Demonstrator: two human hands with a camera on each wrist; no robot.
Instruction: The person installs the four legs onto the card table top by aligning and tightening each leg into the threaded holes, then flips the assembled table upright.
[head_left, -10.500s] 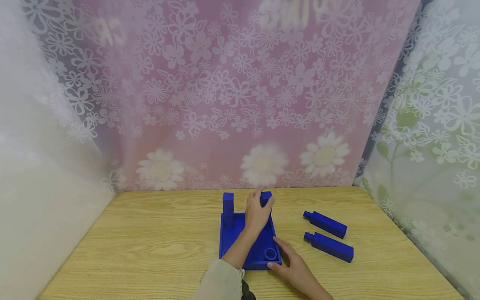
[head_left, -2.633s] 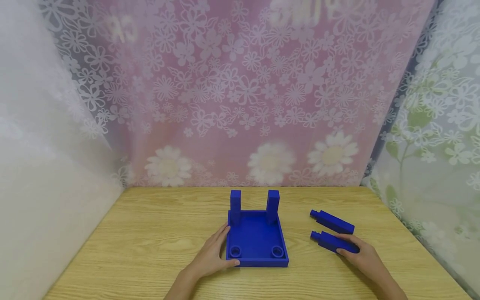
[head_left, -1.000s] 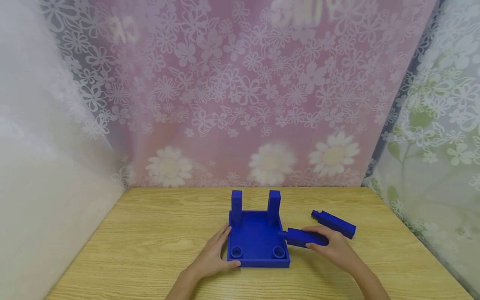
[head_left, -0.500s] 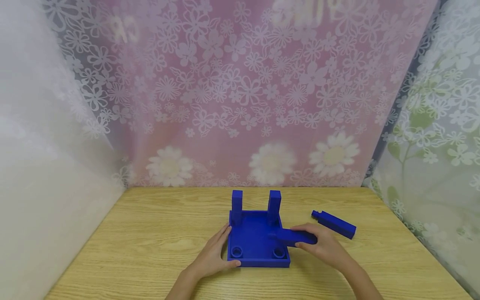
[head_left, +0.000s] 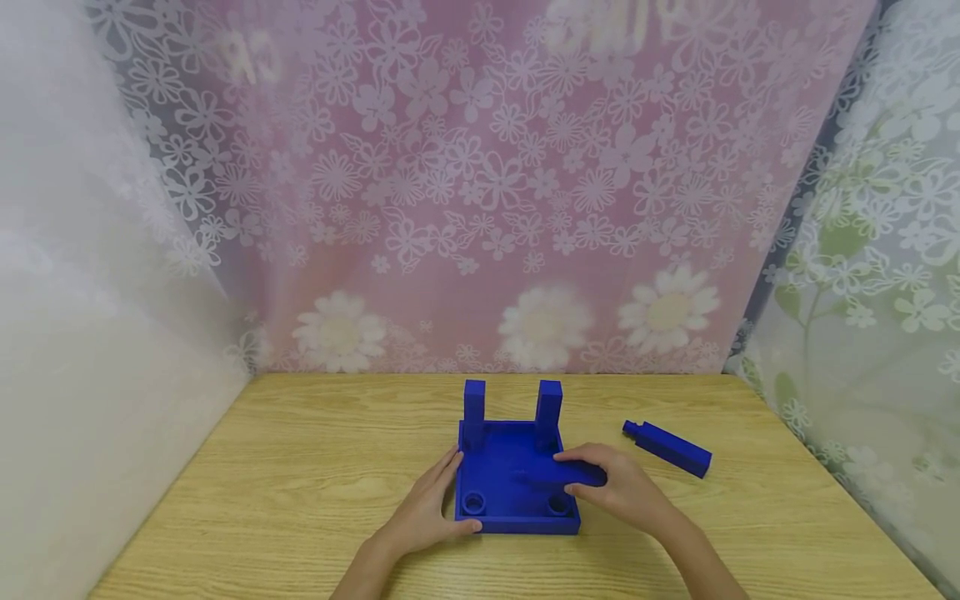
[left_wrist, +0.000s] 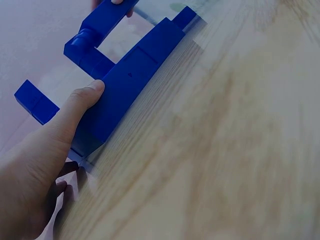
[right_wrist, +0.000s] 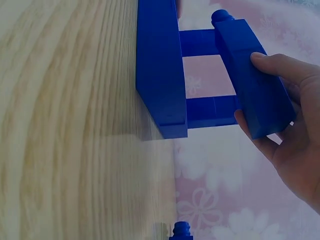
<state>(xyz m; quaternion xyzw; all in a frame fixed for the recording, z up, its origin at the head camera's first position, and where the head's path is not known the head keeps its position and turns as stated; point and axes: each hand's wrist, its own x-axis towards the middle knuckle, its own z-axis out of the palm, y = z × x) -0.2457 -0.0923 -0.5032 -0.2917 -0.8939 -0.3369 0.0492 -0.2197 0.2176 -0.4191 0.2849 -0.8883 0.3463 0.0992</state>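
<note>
A square blue tray (head_left: 517, 527) with a low rim lies on the table. Two upright blue legs (head_left: 475, 412) stand in its far corners, and round sockets (head_left: 473, 503) show in the near corners. At the front left corner my left hand (head_left: 420, 521) holds the tray, thumb on the front wall and fingers along the left side. My right hand (head_left: 622, 492) pinches a blue square leg (right_wrist: 255, 85) with a threaded, knobbed end. This leg hangs tilted above the right part of the tray, its knobbed end pointing left in the head view.
Another blue leg (head_left: 667, 448) with a threaded tip lies on the wooden table (head_left: 300, 467), right of the tray. A pink flowered curtain (head_left: 450, 250) hangs behind the table, with pale sheets at both sides.
Earlier, my right hand took the nearer leg off the table at right. It has since carried it left over the tray's rim. The left hand now stays still at the corner.
</note>
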